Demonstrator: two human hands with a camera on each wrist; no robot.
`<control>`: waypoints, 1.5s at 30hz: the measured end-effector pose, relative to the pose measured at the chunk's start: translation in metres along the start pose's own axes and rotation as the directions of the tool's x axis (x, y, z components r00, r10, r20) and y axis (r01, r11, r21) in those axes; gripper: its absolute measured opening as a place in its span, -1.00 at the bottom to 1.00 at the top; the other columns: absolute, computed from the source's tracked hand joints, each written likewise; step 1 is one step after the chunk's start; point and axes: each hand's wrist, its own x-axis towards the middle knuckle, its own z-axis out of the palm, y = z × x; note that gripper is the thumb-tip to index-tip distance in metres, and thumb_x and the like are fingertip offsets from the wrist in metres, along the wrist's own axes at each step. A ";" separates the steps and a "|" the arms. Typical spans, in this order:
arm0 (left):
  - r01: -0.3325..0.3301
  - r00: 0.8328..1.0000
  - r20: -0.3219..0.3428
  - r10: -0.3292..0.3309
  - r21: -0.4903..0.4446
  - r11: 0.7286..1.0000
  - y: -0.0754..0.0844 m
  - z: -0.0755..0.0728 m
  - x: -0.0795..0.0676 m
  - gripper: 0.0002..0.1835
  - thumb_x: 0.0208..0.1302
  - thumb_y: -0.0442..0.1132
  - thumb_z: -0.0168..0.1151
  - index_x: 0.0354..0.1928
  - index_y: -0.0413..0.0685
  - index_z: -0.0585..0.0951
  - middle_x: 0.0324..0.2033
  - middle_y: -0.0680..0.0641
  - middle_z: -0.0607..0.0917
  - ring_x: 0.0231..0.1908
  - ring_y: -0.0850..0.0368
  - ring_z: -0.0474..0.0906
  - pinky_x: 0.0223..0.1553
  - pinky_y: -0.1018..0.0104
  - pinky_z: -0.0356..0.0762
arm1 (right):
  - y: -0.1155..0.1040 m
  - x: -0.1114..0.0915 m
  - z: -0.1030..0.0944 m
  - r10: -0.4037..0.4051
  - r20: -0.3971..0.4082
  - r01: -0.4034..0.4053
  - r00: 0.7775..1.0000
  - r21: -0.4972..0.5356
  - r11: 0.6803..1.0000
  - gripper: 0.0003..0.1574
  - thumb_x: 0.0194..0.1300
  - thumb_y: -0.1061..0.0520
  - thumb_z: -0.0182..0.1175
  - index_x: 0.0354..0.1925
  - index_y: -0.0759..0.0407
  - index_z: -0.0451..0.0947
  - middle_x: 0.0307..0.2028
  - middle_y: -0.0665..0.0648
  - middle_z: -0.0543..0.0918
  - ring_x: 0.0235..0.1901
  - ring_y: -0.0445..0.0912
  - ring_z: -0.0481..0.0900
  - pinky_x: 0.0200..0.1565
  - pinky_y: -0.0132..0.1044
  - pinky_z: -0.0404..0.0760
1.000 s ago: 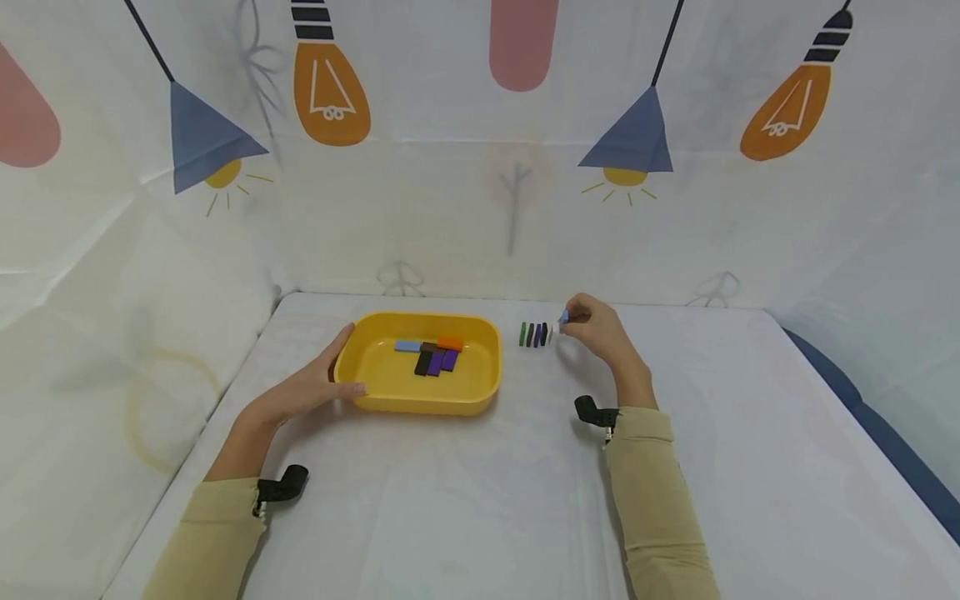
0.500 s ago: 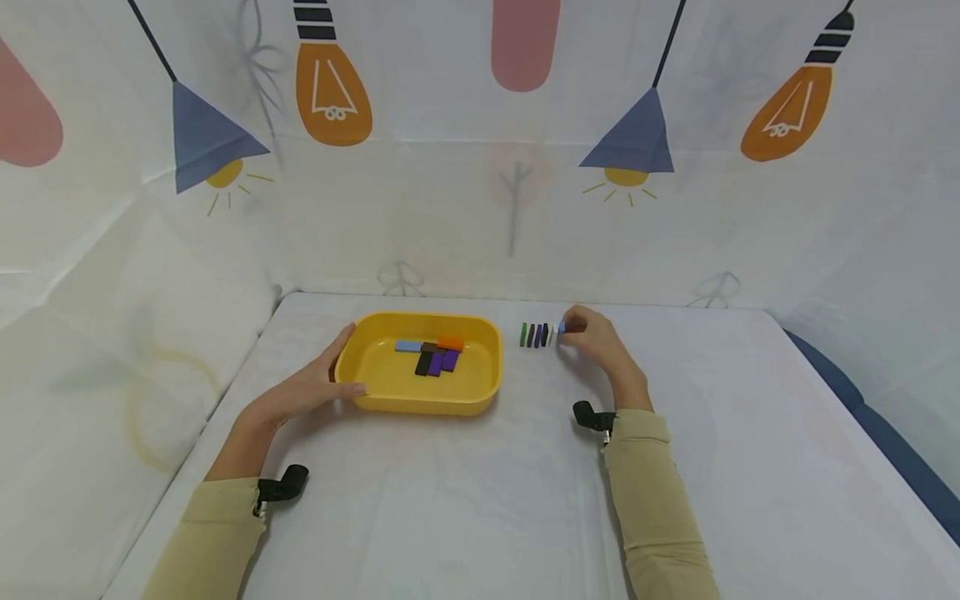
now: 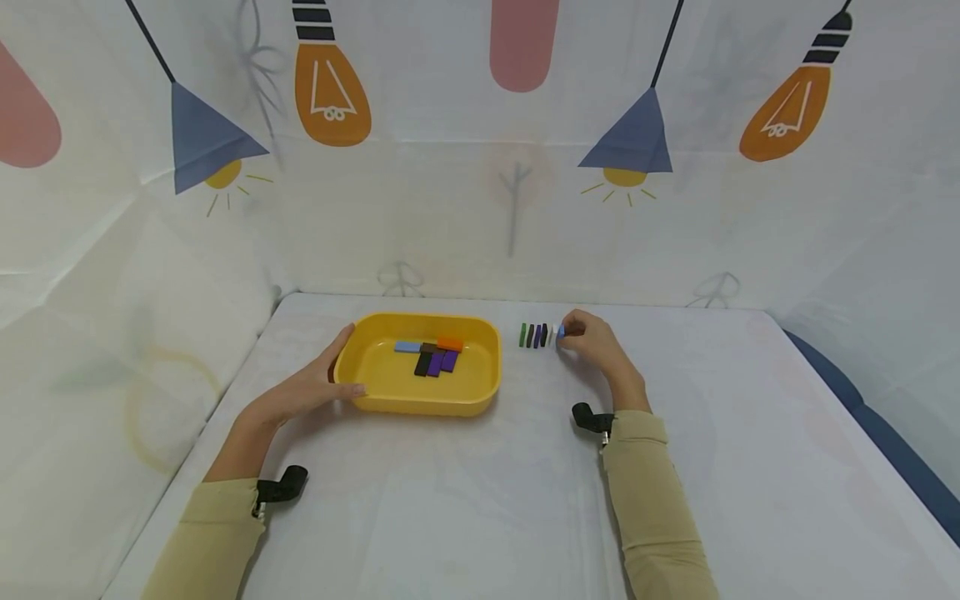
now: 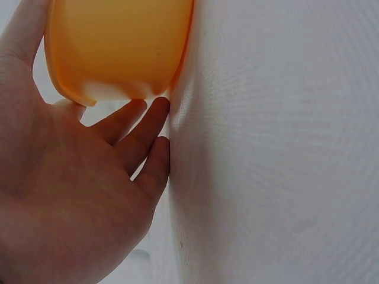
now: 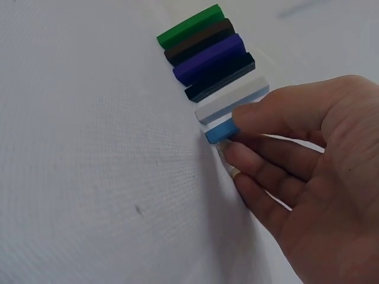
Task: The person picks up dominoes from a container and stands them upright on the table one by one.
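Blue block, unlabelled, pinched in right hand; left hand flat against yellow tray.

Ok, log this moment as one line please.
right hand: pinches light blue block, set beside white block ending row | left hand: touches yellow tray rim | tray: loose blocks inside

A white cloth covers the table. Behind it hangs a white backdrop printed with orange light bulbs, blue cone lamps and pink rounded shapes. At the far right, a dark blue edge shows beside the cloth.
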 end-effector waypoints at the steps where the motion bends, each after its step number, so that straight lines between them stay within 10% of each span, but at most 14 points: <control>1: -0.001 1.000 0.000 0.001 -0.002 1.000 0.000 0.000 0.000 0.21 0.21 0.03 0.36 0.55 0.44 -0.40 0.60 -0.06 -0.33 0.57 -0.23 -0.38 0.41 -0.49 -0.31 | 0.000 0.000 0.000 0.007 0.002 -0.007 1.000 -0.005 1.000 -0.68 0.24 0.21 0.22 -0.04 0.28 0.50 0.03 0.33 0.64 0.07 0.17 0.58 0.11 0.03 0.54; 45: -0.020 1.000 0.000 0.020 -0.006 1.000 0.001 -0.001 0.000 0.20 0.22 0.01 0.35 0.56 0.40 -0.40 0.60 -0.07 -0.32 0.57 -0.23 -0.37 0.43 -0.47 -0.30 | -0.002 -0.009 -0.021 0.000 -0.005 0.000 1.000 0.039 0.999 -0.41 0.32 0.14 0.25 0.26 0.30 0.41 0.09 0.34 0.62 0.15 0.19 0.55 0.21 0.12 0.49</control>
